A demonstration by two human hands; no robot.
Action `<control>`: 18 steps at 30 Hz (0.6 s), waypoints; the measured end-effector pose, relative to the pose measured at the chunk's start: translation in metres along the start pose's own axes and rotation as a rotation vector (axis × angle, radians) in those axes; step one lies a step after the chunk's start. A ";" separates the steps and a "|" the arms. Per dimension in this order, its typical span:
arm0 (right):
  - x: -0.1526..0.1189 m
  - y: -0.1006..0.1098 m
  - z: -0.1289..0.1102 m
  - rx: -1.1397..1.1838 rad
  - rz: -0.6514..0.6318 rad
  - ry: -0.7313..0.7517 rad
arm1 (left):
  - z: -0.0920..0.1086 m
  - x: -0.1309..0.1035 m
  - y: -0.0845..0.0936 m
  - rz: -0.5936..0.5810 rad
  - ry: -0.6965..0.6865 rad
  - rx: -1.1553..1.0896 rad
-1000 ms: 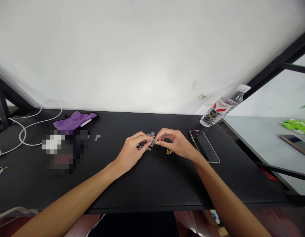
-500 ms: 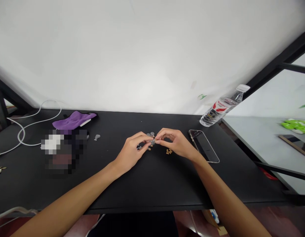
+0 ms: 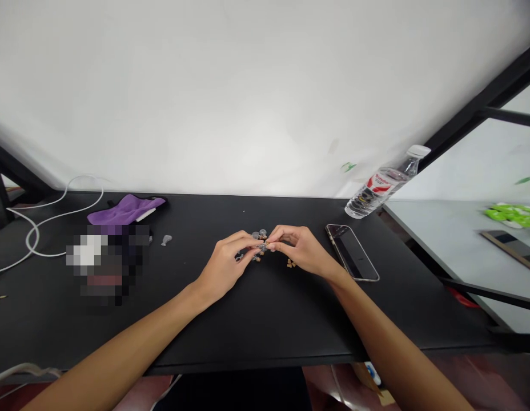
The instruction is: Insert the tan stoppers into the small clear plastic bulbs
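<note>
Over the middle of the black table [image 3: 256, 319], my left hand [image 3: 228, 260] pinches a small grey piece [image 3: 262, 248] between thumb and fingers. My right hand [image 3: 301, 248] meets it from the right, its thumb and fingertips closed at the same spot. Whatever lies in the right fingertips is too small to make out. Several little grey and clear round pieces [image 3: 263, 233] lie just behind the fingertips, partly covered by the hands. Beneath my right hand sit several tiny tan pieces [image 3: 289, 264].
A phone [image 3: 352, 252] lies right of my right hand, with a water bottle [image 3: 378, 188] behind it. To the left are a purple cloth [image 3: 123, 211], a small clear piece [image 3: 166, 240] and a white cable [image 3: 31, 231]. A white wall [image 3: 248, 103] closes off the back.
The view has shifted slightly. Both hands stay together at the same place, still pinching, with only small fingertip movement.
</note>
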State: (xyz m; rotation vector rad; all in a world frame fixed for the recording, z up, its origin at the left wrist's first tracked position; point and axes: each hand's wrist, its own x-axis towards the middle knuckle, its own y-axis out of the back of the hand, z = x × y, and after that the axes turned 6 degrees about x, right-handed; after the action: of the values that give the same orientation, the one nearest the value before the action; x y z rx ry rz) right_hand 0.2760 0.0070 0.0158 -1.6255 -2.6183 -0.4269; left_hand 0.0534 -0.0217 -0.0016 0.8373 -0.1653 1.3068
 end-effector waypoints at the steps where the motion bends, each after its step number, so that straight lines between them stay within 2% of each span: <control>1: 0.000 0.000 0.001 0.005 -0.001 -0.002 | 0.000 0.000 0.000 0.001 -0.004 -0.001; 10: 0.001 -0.001 0.002 -0.009 -0.010 -0.005 | 0.000 0.001 0.002 -0.032 0.005 -0.016; 16: 0.001 0.008 -0.001 -0.140 0.000 0.014 | -0.010 0.013 0.022 -0.144 0.019 0.102; 18: 0.001 0.013 -0.002 -0.184 -0.034 -0.006 | -0.014 0.016 0.030 -0.199 0.030 0.173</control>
State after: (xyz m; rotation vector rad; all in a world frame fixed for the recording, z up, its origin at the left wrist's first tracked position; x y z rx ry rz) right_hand 0.2874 0.0128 0.0204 -1.6339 -2.6851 -0.6851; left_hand 0.0262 0.0002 0.0107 0.9547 0.0553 1.1564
